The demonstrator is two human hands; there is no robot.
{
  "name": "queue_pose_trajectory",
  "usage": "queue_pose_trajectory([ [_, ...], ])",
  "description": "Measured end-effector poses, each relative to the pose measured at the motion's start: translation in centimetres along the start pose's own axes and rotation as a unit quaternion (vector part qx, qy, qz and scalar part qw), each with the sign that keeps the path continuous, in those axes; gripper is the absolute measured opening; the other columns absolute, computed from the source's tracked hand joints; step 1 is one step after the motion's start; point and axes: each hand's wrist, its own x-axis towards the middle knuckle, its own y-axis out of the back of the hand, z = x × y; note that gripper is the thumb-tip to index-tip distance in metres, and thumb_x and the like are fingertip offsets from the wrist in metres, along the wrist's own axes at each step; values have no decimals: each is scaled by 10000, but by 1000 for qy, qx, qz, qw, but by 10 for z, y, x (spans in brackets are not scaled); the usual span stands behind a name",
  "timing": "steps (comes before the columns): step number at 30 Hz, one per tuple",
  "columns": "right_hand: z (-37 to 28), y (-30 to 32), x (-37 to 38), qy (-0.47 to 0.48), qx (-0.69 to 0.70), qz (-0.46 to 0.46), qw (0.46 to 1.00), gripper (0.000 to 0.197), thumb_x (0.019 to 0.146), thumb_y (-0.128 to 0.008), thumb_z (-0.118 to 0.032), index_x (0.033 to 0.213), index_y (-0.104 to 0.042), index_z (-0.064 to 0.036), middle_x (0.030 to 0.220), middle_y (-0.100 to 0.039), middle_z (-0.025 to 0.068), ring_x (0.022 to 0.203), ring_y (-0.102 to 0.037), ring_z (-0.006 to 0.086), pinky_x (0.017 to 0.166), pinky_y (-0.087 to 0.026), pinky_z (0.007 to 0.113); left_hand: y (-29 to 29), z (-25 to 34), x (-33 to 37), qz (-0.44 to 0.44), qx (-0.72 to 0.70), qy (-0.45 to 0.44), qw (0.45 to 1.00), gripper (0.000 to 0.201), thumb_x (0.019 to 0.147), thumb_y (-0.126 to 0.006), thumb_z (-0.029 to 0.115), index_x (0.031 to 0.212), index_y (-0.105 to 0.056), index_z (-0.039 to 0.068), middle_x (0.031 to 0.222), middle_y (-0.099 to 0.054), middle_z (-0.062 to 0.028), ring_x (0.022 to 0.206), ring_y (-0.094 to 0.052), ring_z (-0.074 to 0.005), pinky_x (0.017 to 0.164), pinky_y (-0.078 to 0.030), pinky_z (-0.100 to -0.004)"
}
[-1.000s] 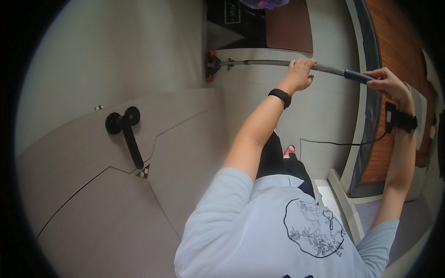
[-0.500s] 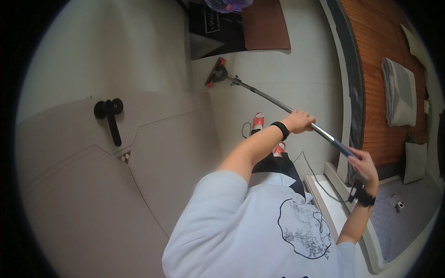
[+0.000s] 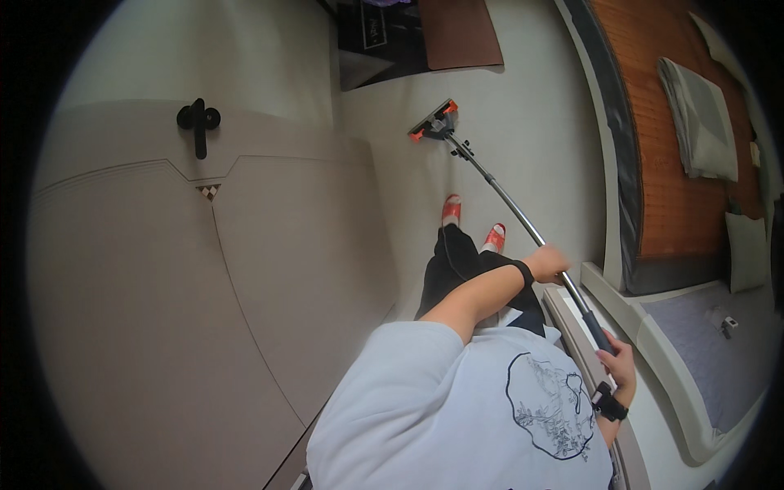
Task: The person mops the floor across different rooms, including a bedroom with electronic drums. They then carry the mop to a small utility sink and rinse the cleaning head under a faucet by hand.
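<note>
A long-handled mop (image 3: 518, 214) slants across the view, its metal pole running from the floor down to the lower right. Orange corner pieces stand out on its flat grey-and-black mop head (image 3: 437, 124), which rests on the pale floor in front of my feet. My left hand (image 3: 545, 263) is wrapped round the middle of the pole, slightly blurred. Lower down, my right hand (image 3: 619, 364) grips the dark grey handle end (image 3: 598, 333). Black bands circle both wrists, and a small device sits on the right one.
A grey door (image 3: 122, 269) with a black lever handle (image 3: 198, 129) takes up the left side. Beyond the mop head lie a dark mat and a brown mat (image 3: 461, 37). On the right stands a bed (image 3: 653, 155) with folded bedding (image 3: 698, 118); red slippers (image 3: 452, 209) are on my feet.
The mop head has moved right, away from the wall. Both hands have drawn back toward my body with the pole, still gripping it. The view has shifted, with the mats higher up.
</note>
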Motion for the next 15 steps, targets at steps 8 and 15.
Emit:
queue_pose_trajectory([
  [8, -22, -16, -6, -4, 24, -32, 999, 524, 689, -628, -80, 1197, -500, -56, 561, -454, -38, 409, -379, 44, 367, -293, 200, 4, 10, -24, -11, 68, 89, 994, 323, 667, -649, 389, 810, -585, 107, 805, -576, -66, 879, -542, -253, 849, -369, -409],
  [15, -136, -33, -56, 44, -55, -99, 993, 531, 719, -623, -133, 1219, -468, -47, 550, -439, -33, 408, -400, 56, 365, -343, 210, 90, 45, -63, 46, -52, 290, 955, 220, 706, -572, 98, 922, -534, 109, 1006, -517, -68, 1057, -448, -239, 846, -379, -442],
])
